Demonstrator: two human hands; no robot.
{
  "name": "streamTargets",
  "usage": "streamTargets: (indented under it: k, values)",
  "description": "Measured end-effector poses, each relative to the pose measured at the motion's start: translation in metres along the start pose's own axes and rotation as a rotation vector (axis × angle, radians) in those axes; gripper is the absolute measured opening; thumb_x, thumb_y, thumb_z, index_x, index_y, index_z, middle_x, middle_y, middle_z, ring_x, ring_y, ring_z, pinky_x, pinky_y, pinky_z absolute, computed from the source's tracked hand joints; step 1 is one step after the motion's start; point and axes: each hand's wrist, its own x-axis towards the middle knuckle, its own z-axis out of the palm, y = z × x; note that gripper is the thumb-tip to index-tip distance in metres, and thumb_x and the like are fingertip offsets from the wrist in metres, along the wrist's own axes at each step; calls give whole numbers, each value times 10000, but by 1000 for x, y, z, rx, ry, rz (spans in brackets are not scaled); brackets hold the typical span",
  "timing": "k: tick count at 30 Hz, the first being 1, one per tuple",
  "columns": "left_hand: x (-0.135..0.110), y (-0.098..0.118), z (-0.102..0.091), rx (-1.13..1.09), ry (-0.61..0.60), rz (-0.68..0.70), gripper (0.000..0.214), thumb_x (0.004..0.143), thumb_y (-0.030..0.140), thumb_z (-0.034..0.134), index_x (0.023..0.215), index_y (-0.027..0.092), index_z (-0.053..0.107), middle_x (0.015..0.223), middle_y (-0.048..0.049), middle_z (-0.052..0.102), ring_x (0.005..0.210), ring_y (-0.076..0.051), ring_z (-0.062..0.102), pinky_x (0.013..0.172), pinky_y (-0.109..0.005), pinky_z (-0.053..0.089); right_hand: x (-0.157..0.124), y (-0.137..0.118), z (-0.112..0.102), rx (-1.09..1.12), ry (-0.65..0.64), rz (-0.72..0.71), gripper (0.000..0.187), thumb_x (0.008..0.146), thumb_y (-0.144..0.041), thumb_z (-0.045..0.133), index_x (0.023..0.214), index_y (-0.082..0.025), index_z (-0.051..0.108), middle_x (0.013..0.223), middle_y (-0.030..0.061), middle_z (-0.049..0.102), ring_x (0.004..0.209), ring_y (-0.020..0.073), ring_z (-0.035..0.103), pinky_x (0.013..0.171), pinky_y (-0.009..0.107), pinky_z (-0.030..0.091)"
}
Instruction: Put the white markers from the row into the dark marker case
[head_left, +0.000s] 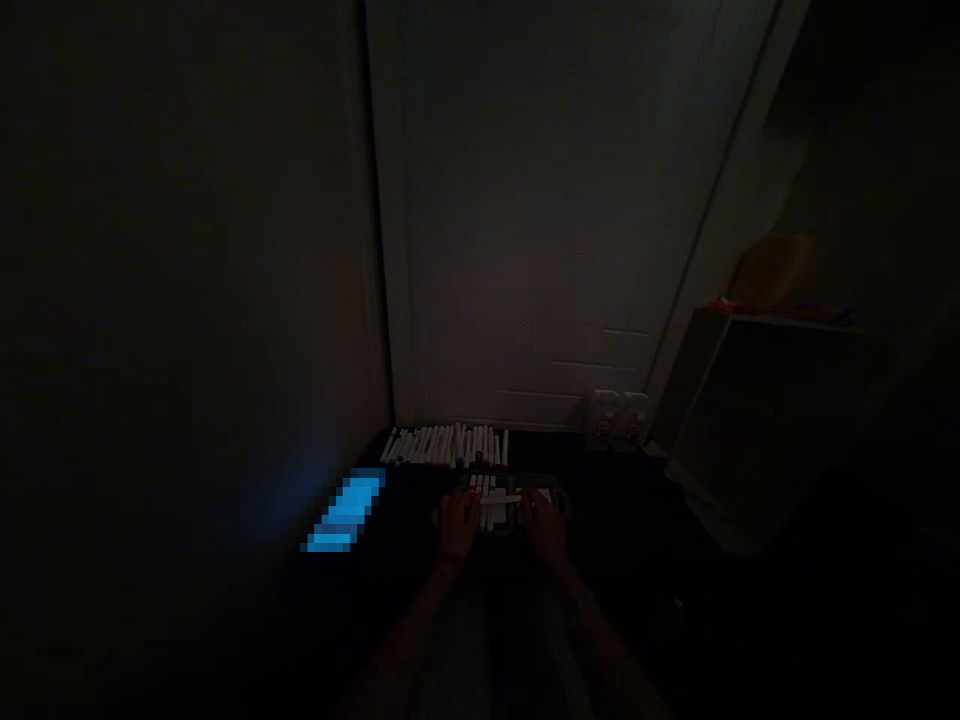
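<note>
Between the two hands, a white marker (500,500) was held crosswise above an open case (511,522). The left hand (457,518) pinched one end and the right hand (541,515) the other, as far as the dim light allowed one to judge; the exact placing of the fingertips could not be told. No gap along the marker could be made out, and whether it bore a cap was not discernible.

Beneath it, a few pale sticks (482,483) stood side by side in the left part of the case, and further pale matter, partly hidden by the right hand, lay in the right part. Many more loose markers (450,445) lay in a row beyond; judged from this, only a small share was in the case, and most lay outside it.

The markers were slim, straight cylinders with smooth white barrels, several with dark ends; the case appeared low, rounded at its corners and probably plastic. Outward on the dark surface (622,500) were a blurred, glowing blue rectangle (346,512) at left and two clear containers (619,420) at right. Behind rose a broad, pale panel (525,200), apparently smooth, with faint straight lines.
</note>
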Motion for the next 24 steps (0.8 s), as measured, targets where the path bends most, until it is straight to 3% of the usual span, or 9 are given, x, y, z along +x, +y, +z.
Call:
streamTargets:
  k: [15, 24]
  values:
    - [-3, 3, -2, -6, 3, 9, 269, 890, 319, 385, 993, 230, 618, 1021, -30, 637, 992, -193, 481, 816, -329, 309, 0, 5, 3, 2, -21, 22, 331, 918, -300, 297, 1051, -201, 583, 1004, 52, 647, 892, 149, 602, 750, 223, 412]
    - [-2, -9, 10, -38, 64, 29, 280, 890, 331, 376, 982, 245, 625, 1007, -22, 640, 980, -186, 491, 835, -333, 310, 1, 7, 10, 72, 8, 14, 329, 912, -329, 302, 1039, -226, 588, 1000, 49, 650, 910, 163, 606, 763, 242, 429]
